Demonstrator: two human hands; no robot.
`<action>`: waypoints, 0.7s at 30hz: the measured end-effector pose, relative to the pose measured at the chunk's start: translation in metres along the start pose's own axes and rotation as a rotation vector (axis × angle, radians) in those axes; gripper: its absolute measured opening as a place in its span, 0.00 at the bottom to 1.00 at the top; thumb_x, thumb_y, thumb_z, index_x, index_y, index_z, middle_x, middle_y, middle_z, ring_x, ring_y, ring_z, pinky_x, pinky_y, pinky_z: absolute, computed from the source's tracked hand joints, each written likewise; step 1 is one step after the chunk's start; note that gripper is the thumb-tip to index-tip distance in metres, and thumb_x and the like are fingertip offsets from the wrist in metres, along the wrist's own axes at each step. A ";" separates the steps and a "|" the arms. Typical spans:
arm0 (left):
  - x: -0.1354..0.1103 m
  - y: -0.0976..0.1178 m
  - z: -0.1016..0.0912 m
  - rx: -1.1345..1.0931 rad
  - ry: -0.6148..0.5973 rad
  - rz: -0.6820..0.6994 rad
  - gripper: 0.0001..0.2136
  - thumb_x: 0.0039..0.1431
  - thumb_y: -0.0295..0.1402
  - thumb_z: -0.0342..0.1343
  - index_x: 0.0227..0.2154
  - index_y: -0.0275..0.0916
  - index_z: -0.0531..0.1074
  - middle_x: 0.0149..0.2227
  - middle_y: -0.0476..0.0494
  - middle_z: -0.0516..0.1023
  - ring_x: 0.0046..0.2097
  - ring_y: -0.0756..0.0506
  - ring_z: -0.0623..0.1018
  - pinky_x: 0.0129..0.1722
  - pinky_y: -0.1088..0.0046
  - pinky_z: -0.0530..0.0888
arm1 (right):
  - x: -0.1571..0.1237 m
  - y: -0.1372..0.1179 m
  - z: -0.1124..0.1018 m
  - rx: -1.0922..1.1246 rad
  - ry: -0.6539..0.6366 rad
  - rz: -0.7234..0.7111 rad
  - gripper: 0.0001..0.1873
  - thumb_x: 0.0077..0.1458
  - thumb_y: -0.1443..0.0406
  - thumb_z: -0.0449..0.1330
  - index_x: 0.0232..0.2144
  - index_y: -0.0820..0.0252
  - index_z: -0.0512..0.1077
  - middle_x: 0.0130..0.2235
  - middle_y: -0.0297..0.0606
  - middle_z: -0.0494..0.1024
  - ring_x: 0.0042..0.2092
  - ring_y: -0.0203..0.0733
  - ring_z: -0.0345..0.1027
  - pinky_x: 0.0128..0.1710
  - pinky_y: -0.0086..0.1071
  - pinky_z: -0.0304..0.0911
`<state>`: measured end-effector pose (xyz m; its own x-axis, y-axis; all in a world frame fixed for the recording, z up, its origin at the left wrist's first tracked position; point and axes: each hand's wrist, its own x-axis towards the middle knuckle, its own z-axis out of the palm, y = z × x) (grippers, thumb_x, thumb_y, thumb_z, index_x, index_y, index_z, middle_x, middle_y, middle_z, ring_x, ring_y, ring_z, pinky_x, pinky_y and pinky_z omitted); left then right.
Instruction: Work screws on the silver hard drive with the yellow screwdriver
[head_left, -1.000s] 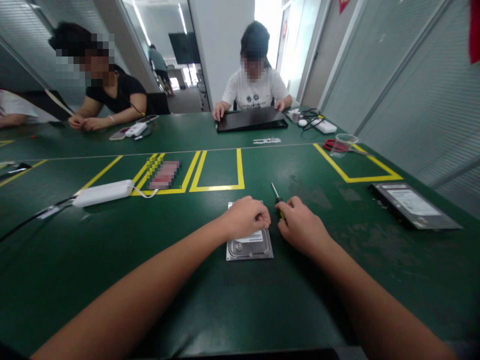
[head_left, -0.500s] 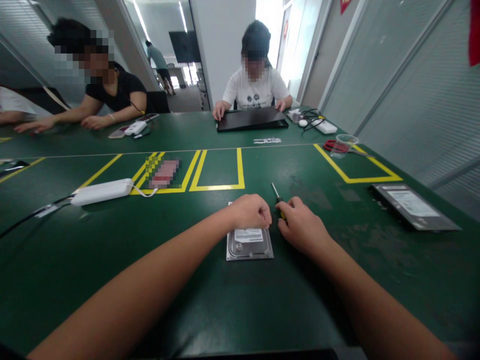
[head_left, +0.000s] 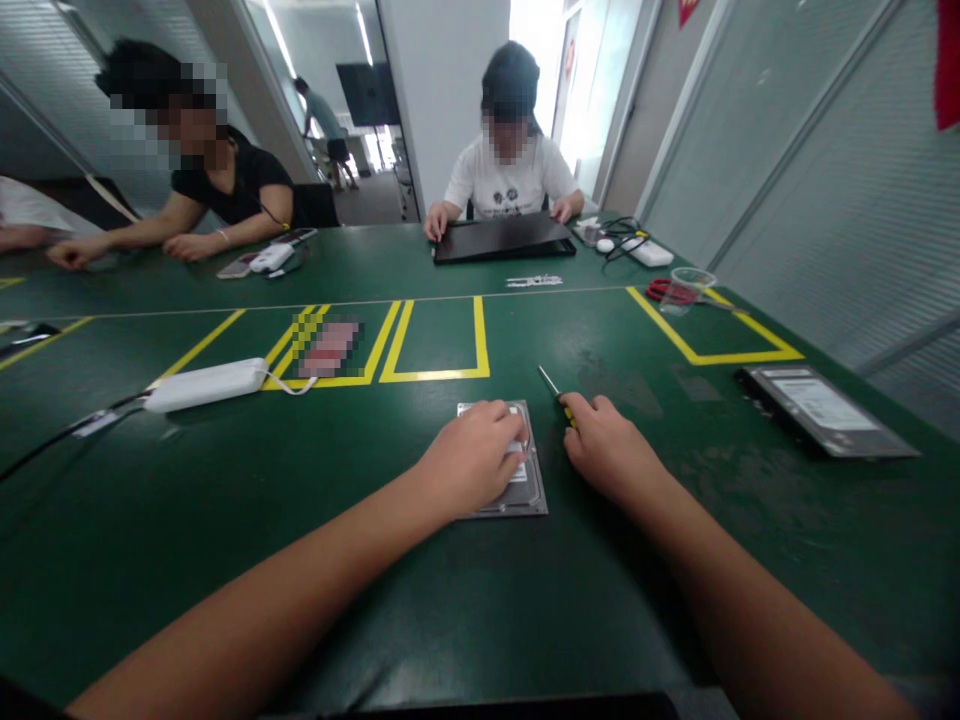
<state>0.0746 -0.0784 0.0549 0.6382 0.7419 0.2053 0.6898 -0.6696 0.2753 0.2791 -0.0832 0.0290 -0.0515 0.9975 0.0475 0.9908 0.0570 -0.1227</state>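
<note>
The left hand (head_left: 472,455) has slid back from the right edge of the hard drive (head_left: 529,490), baring its far right corner; those fingers curl over it, grip unclear. Right of the drive, the right hand (head_left: 611,445) stays clamped on a screwdriver (head_left: 556,390), tip off the drive, so apparently no turning. The drive lies flat on the surface (head_left: 420,590).

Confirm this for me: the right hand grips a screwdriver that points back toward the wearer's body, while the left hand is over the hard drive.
Not quite: the head view shows the screwdriver in the right hand pointing away from the wearer, toward the table's far side. The left hand is indeed over the hard drive.
</note>
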 end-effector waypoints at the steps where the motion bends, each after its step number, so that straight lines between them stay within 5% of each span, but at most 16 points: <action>1: -0.007 0.006 0.001 0.053 0.013 0.001 0.07 0.61 0.31 0.56 0.41 0.37 0.73 0.43 0.39 0.75 0.46 0.39 0.75 0.48 0.58 0.74 | 0.001 0.001 0.000 0.017 0.008 0.005 0.21 0.63 0.66 0.48 0.58 0.57 0.64 0.44 0.46 0.70 0.40 0.45 0.71 0.40 0.34 0.61; 11: -0.033 0.048 0.016 0.230 -0.016 -0.052 0.13 0.64 0.32 0.51 0.44 0.28 0.74 0.44 0.29 0.76 0.51 0.33 0.74 0.52 0.51 0.74 | 0.012 0.011 -0.004 0.156 0.071 0.044 0.18 0.59 0.70 0.50 0.50 0.67 0.69 0.44 0.49 0.72 0.47 0.48 0.68 0.50 0.35 0.60; 16: -0.036 0.053 0.024 0.303 0.036 -0.057 0.17 0.61 0.32 0.51 0.49 0.26 0.72 0.52 0.23 0.73 0.57 0.29 0.71 0.57 0.47 0.70 | 0.018 0.019 -0.004 0.278 0.106 0.063 0.19 0.59 0.69 0.52 0.51 0.68 0.71 0.46 0.50 0.74 0.49 0.49 0.67 0.54 0.38 0.59; 21: -0.036 0.052 0.018 0.326 -0.037 -0.031 0.14 0.62 0.31 0.50 0.44 0.27 0.74 0.44 0.27 0.75 0.49 0.33 0.75 0.50 0.52 0.75 | 0.025 0.029 -0.003 0.494 0.222 0.143 0.19 0.55 0.68 0.57 0.49 0.67 0.73 0.47 0.50 0.76 0.48 0.50 0.68 0.54 0.43 0.59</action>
<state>0.0938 -0.1406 0.0449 0.6232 0.7644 0.1653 0.7783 -0.6269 -0.0354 0.3066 -0.0569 0.0294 0.1592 0.9673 0.1974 0.8071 -0.0123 -0.5903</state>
